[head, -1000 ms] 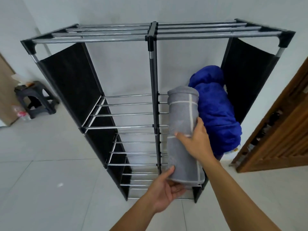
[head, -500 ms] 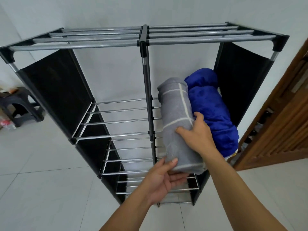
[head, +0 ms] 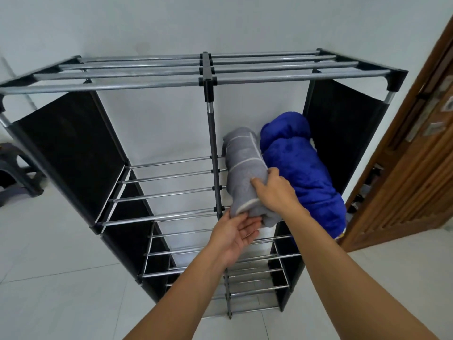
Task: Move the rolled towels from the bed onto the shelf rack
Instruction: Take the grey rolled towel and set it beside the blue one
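A rolled grey towel [head: 241, 165] with thin white stripes lies on the upper tier of the shelf rack [head: 207, 81], in the right bay, just right of the centre post. Beside it on the right lies a larger rolled blue towel [head: 301, 175], touching it. My right hand [head: 274, 190] grips the grey towel's near part from above. My left hand [head: 236, 233] cups the towel's near end from below, palm up. The bed is out of view.
The rack has metal bars and black fabric side panels [head: 71, 153], with bare lower tiers and a bare left bay. A wooden door [head: 411, 168] stands at the right. A dark plastic stool [head: 14, 170] sits on the white tile floor at left.
The grey towel has gone deeper onto the upper tier, next to the blue towel. Both hands followed it forward, and the view has tilted up.
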A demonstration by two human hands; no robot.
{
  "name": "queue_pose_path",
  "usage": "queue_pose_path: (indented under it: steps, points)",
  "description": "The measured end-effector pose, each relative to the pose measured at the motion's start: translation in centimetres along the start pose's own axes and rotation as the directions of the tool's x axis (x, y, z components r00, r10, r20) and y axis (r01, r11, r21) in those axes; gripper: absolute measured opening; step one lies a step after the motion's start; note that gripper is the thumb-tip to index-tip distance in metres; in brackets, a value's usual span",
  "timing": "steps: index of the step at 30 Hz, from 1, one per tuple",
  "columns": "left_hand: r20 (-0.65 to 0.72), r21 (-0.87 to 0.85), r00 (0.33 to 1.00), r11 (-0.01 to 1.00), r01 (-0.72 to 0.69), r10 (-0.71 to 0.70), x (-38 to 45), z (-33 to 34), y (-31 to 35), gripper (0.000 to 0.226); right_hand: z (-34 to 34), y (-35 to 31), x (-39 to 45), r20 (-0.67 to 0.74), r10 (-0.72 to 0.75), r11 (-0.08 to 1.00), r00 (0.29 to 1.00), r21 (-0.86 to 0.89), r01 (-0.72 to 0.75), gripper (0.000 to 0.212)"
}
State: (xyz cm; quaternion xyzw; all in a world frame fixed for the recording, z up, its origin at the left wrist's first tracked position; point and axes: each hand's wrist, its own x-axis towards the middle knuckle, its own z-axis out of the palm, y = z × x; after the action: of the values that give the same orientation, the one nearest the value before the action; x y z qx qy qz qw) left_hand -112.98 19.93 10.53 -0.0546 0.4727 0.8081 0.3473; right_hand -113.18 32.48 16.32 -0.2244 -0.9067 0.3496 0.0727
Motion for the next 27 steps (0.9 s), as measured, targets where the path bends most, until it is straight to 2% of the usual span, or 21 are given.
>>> queue_pose_path:
  steps: [6,9,13,14,16,19,22,24,27]
  points:
    - [-0.076,0.018,0.997,1.0,-0.012,0.014,-0.2,0.7,0.2,0.029,-0.3,0.4,-2.1,0.007,0.014,1.0,1.0,0.028,-0.014,0.058]
    - [-0.111,0.032,0.993,0.999,-0.033,0.037,-1.0,1.1,-0.5,0.028,-0.8,1.1,-3.7,0.012,0.0,0.999,1.0,0.038,0.0,0.056]
    - [-0.192,0.237,0.939,0.942,-0.239,0.287,-2.7,1.2,-3.3,0.034,-2.3,3.4,-7.7,0.017,-0.109,0.987,0.994,0.124,0.106,0.044]
    - [-0.198,0.281,0.925,0.923,-0.262,0.323,-3.5,1.1,-4.3,0.036,-2.7,4.4,-9.1,0.042,-0.115,0.977,0.992,0.185,0.106,0.042]
    - [-0.184,0.344,0.931,0.908,-0.239,0.315,-5.3,1.0,-6.4,0.041,-3.2,7.3,-12.4,0.106,-0.046,0.951,0.993,0.31,0.011,0.038]
    - [-0.05,0.518,0.978,0.843,-0.146,0.201,-7.7,1.5,-9.5,0.029,-2.6,13.6,-18.1,0.161,0.146,0.871,0.976,0.447,-0.204,0.027]
    - [0.14,0.722,0.989,0.689,-0.068,-0.049,-9.5,3.0,-13.1,0.012,-1.8,20.2,-24.8,0.221,0.407,0.709,0.886,0.535,-0.459,0.02]
    - [0.232,0.829,0.947,0.555,-0.073,-0.223,-10.4,4.3,-15.8,0.006,-1.6,23.4,-30.2,0.203,0.552,0.56,0.809,0.628,-0.54,0.015]
    - [0.328,0.917,0.838,0.362,-0.17,-0.436,-11.6,7.2,-20.0,0.005,-1.6,26.3,-38.6,0.079,0.732,0.363,0.676,0.795,-0.486,0.009]
